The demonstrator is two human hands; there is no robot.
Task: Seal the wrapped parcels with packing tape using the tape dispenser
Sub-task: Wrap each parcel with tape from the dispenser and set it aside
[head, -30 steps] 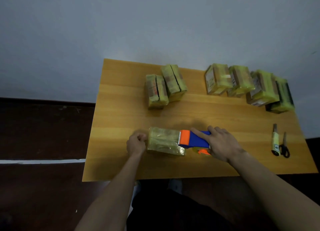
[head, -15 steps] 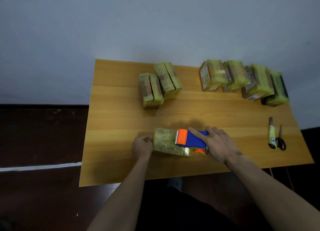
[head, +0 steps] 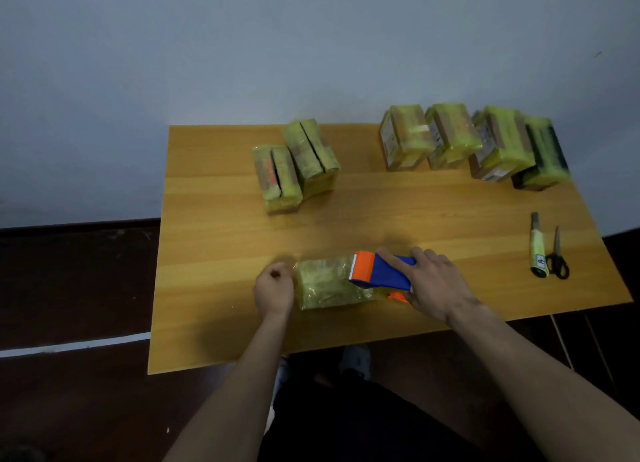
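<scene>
The left hand [head: 274,286] is curled at the 9 o'clock end of the wrapped parcel [head: 330,283], fingers tucked against that end face; it seems to pinch loose film or tape there, though what exactly sits between the fingers cannot be told. Compared with 1 second ago, the tape dispenser [head: 381,271] has slid a little further onto the parcel's top from the 3 o'clock side, its orange nose now over the parcel's right third. That suggests a strip is being drawn across the top face, so this parcel's seal is partway done.

The parcel lies near the counter [head: 221,253] front edge at 6 o'clock. It is a rectangular block in glossy, wrinkled, yellowish clear film that catches the light. The dispenser is hard plastic, orange at the front and blue along the body, with an orange piece showing below. The right hand [head: 433,285] lies over the dispenser's rear, fingers wrapped along the blue body.

At 12 o'clock sit 2 parcels [head: 296,165], touching, each with a dark seam down its top. At 1 to 2 o'clock a row of 4 more parcels [head: 471,142] leans together, shiny yellow-green. At 3 o'clock a utility knife [head: 538,245] and dark-handled scissors [head: 558,253] lie side by side. The counter is smooth wood-grain laminate.
</scene>
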